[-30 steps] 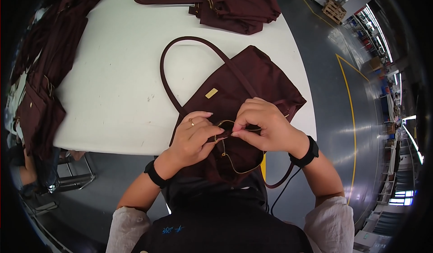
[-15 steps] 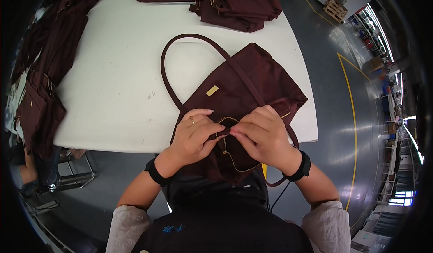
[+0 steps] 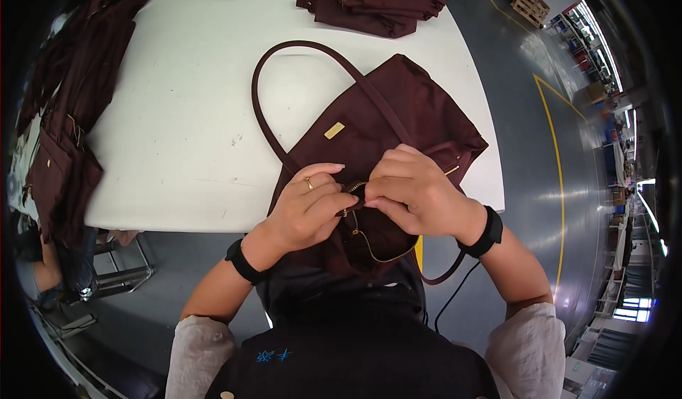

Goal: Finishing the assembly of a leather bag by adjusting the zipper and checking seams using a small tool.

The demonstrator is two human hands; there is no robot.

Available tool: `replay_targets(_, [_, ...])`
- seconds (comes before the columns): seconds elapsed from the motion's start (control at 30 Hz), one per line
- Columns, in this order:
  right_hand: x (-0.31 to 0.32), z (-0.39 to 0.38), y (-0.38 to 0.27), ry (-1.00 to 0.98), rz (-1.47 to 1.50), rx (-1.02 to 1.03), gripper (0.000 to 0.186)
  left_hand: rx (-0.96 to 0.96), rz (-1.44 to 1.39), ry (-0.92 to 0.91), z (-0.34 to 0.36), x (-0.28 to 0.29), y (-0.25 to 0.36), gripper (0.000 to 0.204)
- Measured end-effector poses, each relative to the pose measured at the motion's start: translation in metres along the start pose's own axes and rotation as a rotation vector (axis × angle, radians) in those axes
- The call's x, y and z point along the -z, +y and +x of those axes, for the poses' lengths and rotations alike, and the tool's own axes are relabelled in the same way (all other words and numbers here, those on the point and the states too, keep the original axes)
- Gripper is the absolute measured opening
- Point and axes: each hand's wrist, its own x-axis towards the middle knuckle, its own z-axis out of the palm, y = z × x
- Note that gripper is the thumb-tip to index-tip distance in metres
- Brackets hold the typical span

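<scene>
A maroon fabric tote bag (image 3: 416, 104) with a looped handle (image 3: 261, 76) and a gold plate (image 3: 334, 130) lies over the table's front edge. Its open zipped compartment (image 3: 373, 246) has a gold zipper. My left hand (image 3: 305, 207) is closed on the fabric edge by the zipper, thumb and fingers pinched. My right hand (image 3: 412, 193) pinches that same edge just to the right, nearly touching the left thumb. What exactly lies between the fingertips is mostly hidden.
Folded maroon bags lie at the back (image 3: 383, 4) and along the left (image 3: 60, 186) of the white table (image 3: 170, 150). Another person's arm (image 3: 46, 271) shows at the lower left beside a metal frame (image 3: 124, 278). A pallet (image 3: 529, 4) stands beyond the yellow floor lines.
The whole scene sits slightly higher in the frame, as the view has shifted. My right hand's fingers have shifted slightly, still pinched beside my left hand at the zipper.
</scene>
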Motion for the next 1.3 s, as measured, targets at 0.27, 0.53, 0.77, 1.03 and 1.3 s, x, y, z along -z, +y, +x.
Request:
replay_targets(0.27, [0.004,0.006,0.01,-0.144,0.04,-0.002,0.01,0.024,0.037,-0.02,-0.001,0.0,-0.001,0.031])
replay_targets(0.53, [0.002,0.002,0.003,-0.133,0.067,-0.104,0.011,0.044,0.072,-0.004,-0.002,-0.002,0.0,0.032])
replay_targets(0.77, [0.001,-0.016,-0.01,0.051,0.175,-0.291,0.011,0.033,0.096,0.015,-0.007,0.0,-0.001,0.031])
replay_targets(1.03, [-0.017,-0.028,-0.042,0.341,0.319,-0.544,0.011,0.005,0.147,0.034,-0.008,0.001,0.005,0.03])
replay_targets(1.3, [-0.026,-0.025,-0.051,0.418,0.243,-0.574,0.009,-0.045,0.226,0.037,-0.006,0.001,0.009,0.024])
